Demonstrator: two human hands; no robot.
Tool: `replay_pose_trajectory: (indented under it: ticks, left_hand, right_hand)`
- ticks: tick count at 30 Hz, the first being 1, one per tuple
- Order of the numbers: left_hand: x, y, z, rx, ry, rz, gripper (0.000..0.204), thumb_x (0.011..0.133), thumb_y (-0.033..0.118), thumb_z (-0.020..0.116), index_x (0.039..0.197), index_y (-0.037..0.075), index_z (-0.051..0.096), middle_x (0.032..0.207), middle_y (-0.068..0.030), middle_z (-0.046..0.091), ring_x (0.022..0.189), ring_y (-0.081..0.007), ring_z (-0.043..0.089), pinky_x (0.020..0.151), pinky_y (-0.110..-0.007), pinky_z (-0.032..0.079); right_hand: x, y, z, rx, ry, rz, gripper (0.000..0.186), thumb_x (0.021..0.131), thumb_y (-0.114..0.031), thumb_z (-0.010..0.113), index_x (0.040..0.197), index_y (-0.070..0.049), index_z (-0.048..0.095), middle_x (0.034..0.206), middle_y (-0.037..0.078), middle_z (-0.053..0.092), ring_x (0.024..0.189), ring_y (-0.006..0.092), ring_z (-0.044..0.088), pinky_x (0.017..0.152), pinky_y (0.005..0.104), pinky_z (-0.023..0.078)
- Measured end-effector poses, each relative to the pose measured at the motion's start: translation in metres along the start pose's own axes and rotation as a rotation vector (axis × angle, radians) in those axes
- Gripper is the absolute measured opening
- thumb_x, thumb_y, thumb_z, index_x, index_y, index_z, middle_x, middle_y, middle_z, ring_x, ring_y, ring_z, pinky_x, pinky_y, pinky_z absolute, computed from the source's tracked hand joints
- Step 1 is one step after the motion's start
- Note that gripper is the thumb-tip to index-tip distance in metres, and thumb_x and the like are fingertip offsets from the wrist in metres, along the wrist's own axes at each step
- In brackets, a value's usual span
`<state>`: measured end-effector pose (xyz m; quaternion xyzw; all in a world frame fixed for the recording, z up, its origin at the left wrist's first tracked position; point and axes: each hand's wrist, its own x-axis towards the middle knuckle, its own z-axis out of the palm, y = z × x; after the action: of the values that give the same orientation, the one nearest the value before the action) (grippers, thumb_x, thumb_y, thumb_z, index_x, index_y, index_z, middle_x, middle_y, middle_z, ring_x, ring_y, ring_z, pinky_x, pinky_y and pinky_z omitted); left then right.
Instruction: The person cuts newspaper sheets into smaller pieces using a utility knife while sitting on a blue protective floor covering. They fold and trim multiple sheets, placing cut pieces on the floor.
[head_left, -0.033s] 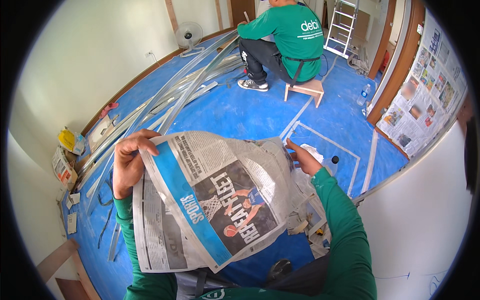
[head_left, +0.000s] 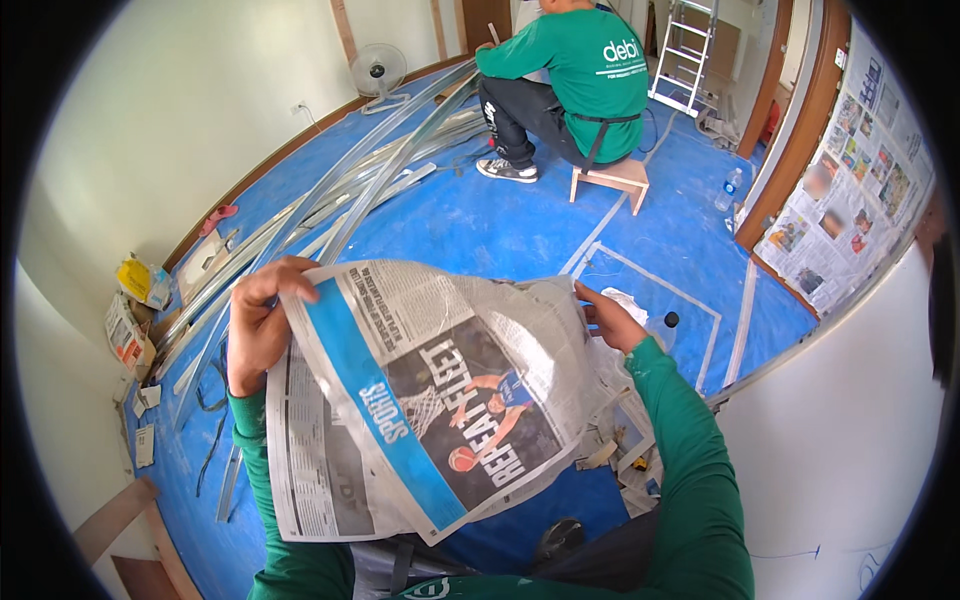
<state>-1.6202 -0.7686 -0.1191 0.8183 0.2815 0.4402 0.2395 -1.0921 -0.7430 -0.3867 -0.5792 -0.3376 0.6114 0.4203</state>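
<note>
A folded newspaper point(head_left: 340, 420) with a blue band and a basketball picture is spread in front of me, tilted, above the floor. Its upper left edge is pinched by my left hand point(head_left: 262, 325), thumb and fingers closed on the paper. At the upper right edge, my right hand point(head_left: 612, 320) holds the sheet, with some of its fingers hidden behind it. Below my right forearm, a heap of paper scraps and debris point(head_left: 630, 435) lies on the blue sheeting, partly covered by the newspaper.
Long metal channels point(head_left: 375, 190) lie across the blue floor sheeting point(head_left: 450, 230) on the left. Ahead, a person in a green shirt point(head_left: 590, 75) sits on a low wooden stool point(head_left: 615, 178). A fan point(head_left: 378, 70), a stepladder point(head_left: 683, 60) and a water bottle point(head_left: 728, 190) stand beyond.
The newspaper's right side and my right fingers have shifted very slightly right and down. My left hand keeps its hold.
</note>
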Motion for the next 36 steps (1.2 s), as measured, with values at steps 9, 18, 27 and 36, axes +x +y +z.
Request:
replay_pose_trajectory:
  ticks: [9,18,27,36]
  left_hand:
    - [0.001,-0.136,0.003,0.367,0.118,-0.181,0.023,0.095,0.002,0.075,0.117,-0.001,0.077,0.110,-0.0075,0.080,0.101,-0.0144,0.072,0.093,-0.032,0.057]
    - [-0.002,-0.135,0.007,0.089,0.415,-0.057,0.021,0.087,0.001,0.080,0.107,-0.002,0.077,0.112,-0.0085,0.079,0.106,-0.0168,0.071,0.098,-0.032,0.055]
    - [0.009,-0.121,0.016,-0.312,0.304,-0.031,0.026,0.087,-0.008,0.085,0.110,0.001,0.078,0.118,-0.0123,0.079,0.107,-0.0194,0.075,0.095,-0.034,0.061]
    - [-0.002,-0.140,0.006,-0.359,0.277,-0.017,0.019,0.090,-0.009,0.082,0.105,0.003,0.081,0.121,-0.0141,0.080,0.104,-0.0198,0.076,0.093,-0.034,0.062]
  right_hand:
    - [-0.006,-0.013,-0.046,0.351,-0.119,-0.192,0.031,0.110,-0.016,0.072,0.137,-0.001,0.070,0.125,0.008,0.079,0.110,0.0185,0.075,0.100,0.0350,0.060]
    - [-0.034,-0.015,-0.043,-0.430,-0.298,0.001,0.040,0.105,-0.021,0.082,0.140,-0.003,0.075,0.123,0.005,0.082,0.113,0.0158,0.075,0.100,0.0383,0.059]
    - [-0.024,-0.034,-0.025,0.311,-0.240,-0.129,0.062,0.112,-0.046,0.069,0.153,0.000,0.059,0.139,0.014,0.072,0.130,0.0244,0.068,0.111,0.0429,0.055]
    - [-0.027,-0.054,-0.025,0.376,-0.097,-0.338,0.033,0.107,-0.024,0.078,0.129,0.000,0.073,0.115,0.009,0.079,0.098,0.0186,0.078,0.087,0.0353,0.063]
